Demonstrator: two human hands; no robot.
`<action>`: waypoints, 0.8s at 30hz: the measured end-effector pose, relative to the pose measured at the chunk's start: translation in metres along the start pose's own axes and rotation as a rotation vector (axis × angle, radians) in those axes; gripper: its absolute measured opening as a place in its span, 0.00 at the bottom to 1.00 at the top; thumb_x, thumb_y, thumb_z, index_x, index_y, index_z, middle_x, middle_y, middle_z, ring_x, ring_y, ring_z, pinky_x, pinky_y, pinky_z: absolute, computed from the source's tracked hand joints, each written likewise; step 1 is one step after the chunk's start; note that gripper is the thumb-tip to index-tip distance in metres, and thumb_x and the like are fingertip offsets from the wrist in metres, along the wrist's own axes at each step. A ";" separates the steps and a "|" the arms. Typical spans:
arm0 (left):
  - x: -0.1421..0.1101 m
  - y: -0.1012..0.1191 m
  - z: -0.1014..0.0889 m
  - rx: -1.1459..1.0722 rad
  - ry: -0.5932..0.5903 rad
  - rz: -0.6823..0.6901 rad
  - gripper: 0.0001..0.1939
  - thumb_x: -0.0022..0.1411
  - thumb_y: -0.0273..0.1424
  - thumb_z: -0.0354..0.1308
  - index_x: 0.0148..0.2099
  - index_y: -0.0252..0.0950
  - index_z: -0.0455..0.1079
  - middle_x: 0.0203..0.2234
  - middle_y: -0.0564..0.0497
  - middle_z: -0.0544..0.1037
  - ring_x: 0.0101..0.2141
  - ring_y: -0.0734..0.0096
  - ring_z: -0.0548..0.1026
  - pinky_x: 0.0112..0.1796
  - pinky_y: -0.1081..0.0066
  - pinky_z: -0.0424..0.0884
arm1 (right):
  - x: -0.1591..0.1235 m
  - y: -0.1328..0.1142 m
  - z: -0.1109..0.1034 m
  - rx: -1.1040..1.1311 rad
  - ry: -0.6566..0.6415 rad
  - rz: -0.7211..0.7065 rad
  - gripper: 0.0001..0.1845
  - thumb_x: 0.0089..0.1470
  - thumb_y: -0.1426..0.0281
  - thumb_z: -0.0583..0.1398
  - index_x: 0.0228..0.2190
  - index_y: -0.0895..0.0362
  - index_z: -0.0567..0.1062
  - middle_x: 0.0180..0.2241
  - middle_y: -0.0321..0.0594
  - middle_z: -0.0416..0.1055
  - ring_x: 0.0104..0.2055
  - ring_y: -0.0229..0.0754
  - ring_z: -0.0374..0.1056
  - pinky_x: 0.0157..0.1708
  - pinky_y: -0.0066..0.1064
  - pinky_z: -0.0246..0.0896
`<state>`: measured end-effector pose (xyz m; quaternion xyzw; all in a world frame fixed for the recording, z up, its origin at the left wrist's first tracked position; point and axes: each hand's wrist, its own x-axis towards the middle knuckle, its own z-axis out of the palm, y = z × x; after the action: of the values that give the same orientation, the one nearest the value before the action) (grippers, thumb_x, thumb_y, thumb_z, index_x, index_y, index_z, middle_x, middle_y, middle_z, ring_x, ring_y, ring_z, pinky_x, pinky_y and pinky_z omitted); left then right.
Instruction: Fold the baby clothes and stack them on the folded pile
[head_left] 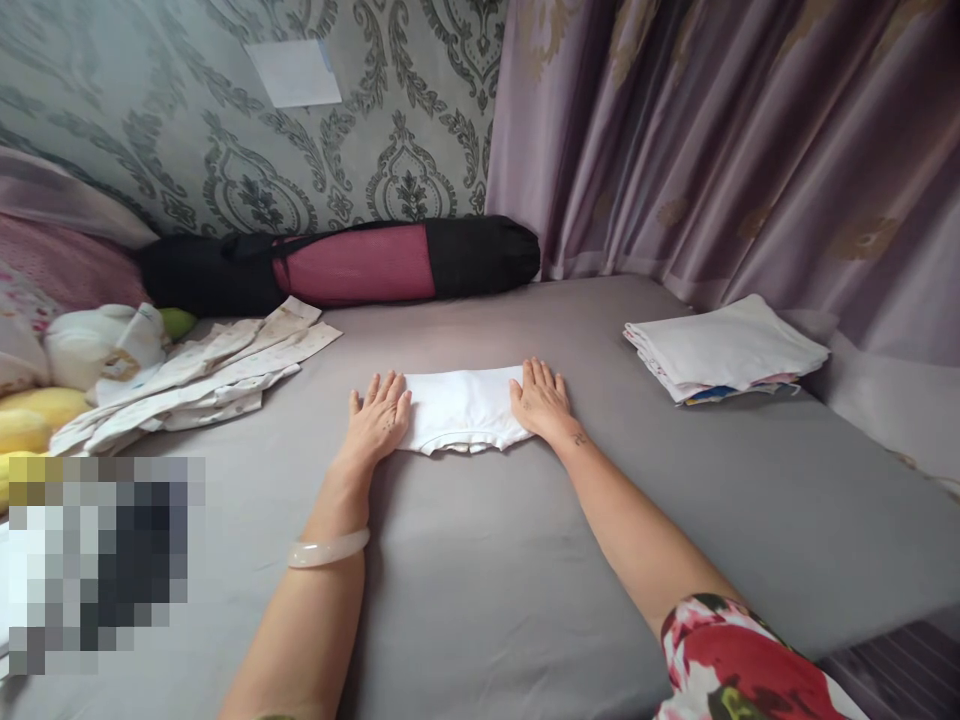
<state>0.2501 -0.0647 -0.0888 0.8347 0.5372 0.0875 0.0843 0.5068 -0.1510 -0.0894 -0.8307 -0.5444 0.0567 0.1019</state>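
Nearest, a floral sleeve [739,660] is covering the upper part of the right arm, and a pale bangle [328,548] is circling the left forearm, both arms extending over a grey sheet [465,560]. Beyond them, a folded white garment [466,405] is lying flat in the middle of the sheet, between the two hands. Its long axis is running from left to right, across the person's line of view; its wavy, curved edge is facing the person, while its straighter edge is pointing away toward the wall. The left hand [377,415] is resting palm down on the left end, fingers outstretched and a little apart, and the right hand [546,405] is lying the same way on the right end, its thumb spreading inward over the cloth. Neither hand is closing around anything; both are just touching the garment with opened palms. Farther out, a loose pile of light clothes [225,370] is spreading on the left, near a white plush toy [97,345], and a neat stack of folded cloths [727,350] is sitting on the right. Behind, a long black and maroon bag [360,262] is lying along the patterned wall [412,170], beside a hanging mauve curtain [675,130]
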 end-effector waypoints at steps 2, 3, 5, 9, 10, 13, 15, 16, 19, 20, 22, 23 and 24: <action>0.001 -0.002 0.001 0.001 -0.019 0.003 0.31 0.71 0.41 0.31 0.70 0.38 0.54 0.68 0.45 0.55 0.68 0.53 0.50 0.63 0.40 0.46 | 0.000 0.000 0.001 0.007 0.006 -0.004 0.33 0.67 0.62 0.41 0.66 0.66 0.53 0.69 0.54 0.45 0.71 0.53 0.41 0.67 0.51 0.35; 0.001 -0.002 0.001 0.003 -0.027 0.002 0.31 0.71 0.41 0.31 0.70 0.38 0.54 0.68 0.44 0.55 0.68 0.53 0.50 0.63 0.40 0.46 | 0.000 0.001 0.001 0.010 0.005 -0.005 0.33 0.67 0.62 0.41 0.66 0.66 0.53 0.69 0.55 0.45 0.71 0.54 0.42 0.67 0.51 0.35; 0.002 -0.002 0.001 0.006 -0.041 -0.006 0.31 0.71 0.41 0.32 0.70 0.37 0.53 0.68 0.44 0.54 0.68 0.52 0.50 0.63 0.40 0.45 | -0.001 0.001 0.001 0.013 -0.001 -0.005 0.33 0.67 0.62 0.41 0.66 0.68 0.53 0.69 0.55 0.45 0.71 0.54 0.42 0.66 0.51 0.36; 0.001 0.000 0.000 0.006 -0.045 -0.014 0.31 0.71 0.42 0.33 0.70 0.36 0.53 0.68 0.44 0.54 0.68 0.52 0.50 0.63 0.40 0.44 | -0.002 -0.001 -0.003 0.006 0.009 -0.001 0.33 0.67 0.62 0.41 0.66 0.68 0.53 0.69 0.54 0.46 0.70 0.54 0.42 0.67 0.52 0.35; 0.001 0.001 -0.001 0.011 -0.030 -0.009 0.31 0.71 0.41 0.33 0.69 0.35 0.54 0.68 0.43 0.55 0.68 0.51 0.50 0.63 0.39 0.44 | -0.002 -0.003 -0.004 -0.002 0.018 -0.008 0.33 0.67 0.63 0.41 0.66 0.68 0.54 0.69 0.55 0.46 0.71 0.54 0.42 0.67 0.52 0.34; 0.000 0.009 -0.004 0.040 0.082 0.031 0.29 0.71 0.41 0.34 0.68 0.35 0.58 0.67 0.42 0.58 0.67 0.52 0.52 0.63 0.40 0.42 | -0.004 -0.010 -0.008 -0.030 0.044 -0.058 0.33 0.67 0.63 0.41 0.66 0.69 0.54 0.69 0.54 0.44 0.71 0.52 0.39 0.67 0.52 0.31; -0.001 0.016 -0.004 0.065 0.160 0.073 0.29 0.72 0.40 0.34 0.67 0.36 0.59 0.66 0.41 0.60 0.67 0.53 0.53 0.64 0.41 0.41 | -0.005 -0.015 -0.009 -0.034 0.047 -0.098 0.33 0.67 0.63 0.40 0.66 0.68 0.53 0.69 0.54 0.43 0.72 0.52 0.37 0.68 0.52 0.29; -0.001 0.019 -0.003 0.077 0.178 0.092 0.28 0.72 0.40 0.34 0.66 0.36 0.60 0.65 0.41 0.61 0.67 0.54 0.54 0.64 0.42 0.40 | -0.006 -0.018 -0.009 -0.031 0.040 -0.110 0.33 0.67 0.63 0.40 0.66 0.68 0.53 0.69 0.53 0.43 0.72 0.51 0.38 0.68 0.51 0.29; -0.002 0.027 0.001 0.101 0.126 0.115 0.28 0.72 0.41 0.35 0.66 0.36 0.60 0.65 0.41 0.61 0.66 0.53 0.55 0.64 0.42 0.43 | -0.009 -0.022 -0.005 -0.024 -0.002 -0.105 0.33 0.67 0.63 0.40 0.65 0.69 0.55 0.69 0.53 0.45 0.71 0.52 0.39 0.68 0.50 0.31; -0.002 0.027 0.003 0.108 0.094 0.109 0.28 0.72 0.41 0.35 0.66 0.36 0.60 0.66 0.41 0.60 0.66 0.52 0.55 0.63 0.42 0.45 | -0.010 -0.022 -0.004 -0.024 -0.014 -0.096 0.33 0.67 0.63 0.41 0.65 0.69 0.55 0.69 0.53 0.45 0.71 0.52 0.39 0.68 0.50 0.32; -0.002 0.028 0.007 0.123 0.048 0.092 0.29 0.72 0.42 0.34 0.67 0.37 0.59 0.66 0.41 0.59 0.66 0.51 0.55 0.63 0.41 0.46 | -0.010 -0.022 -0.002 -0.026 -0.030 -0.083 0.33 0.67 0.63 0.41 0.65 0.69 0.55 0.69 0.53 0.45 0.71 0.51 0.39 0.68 0.48 0.34; -0.002 0.027 0.008 0.131 0.039 0.087 0.29 0.72 0.42 0.34 0.67 0.37 0.58 0.67 0.42 0.59 0.66 0.51 0.54 0.63 0.41 0.47 | -0.011 -0.022 -0.002 -0.027 -0.035 -0.078 0.33 0.67 0.63 0.41 0.65 0.69 0.55 0.69 0.53 0.44 0.71 0.51 0.38 0.68 0.48 0.34; -0.002 0.026 0.008 0.139 0.037 0.084 0.29 0.72 0.42 0.34 0.67 0.37 0.58 0.67 0.42 0.58 0.67 0.52 0.54 0.63 0.42 0.46 | -0.010 -0.022 -0.002 -0.028 -0.038 -0.074 0.33 0.67 0.63 0.40 0.66 0.69 0.54 0.69 0.52 0.44 0.71 0.51 0.38 0.68 0.48 0.34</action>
<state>0.2748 -0.0776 -0.0909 0.8586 0.5078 0.0688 0.0128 0.4831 -0.1522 -0.0825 -0.8099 -0.5775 0.0610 0.0821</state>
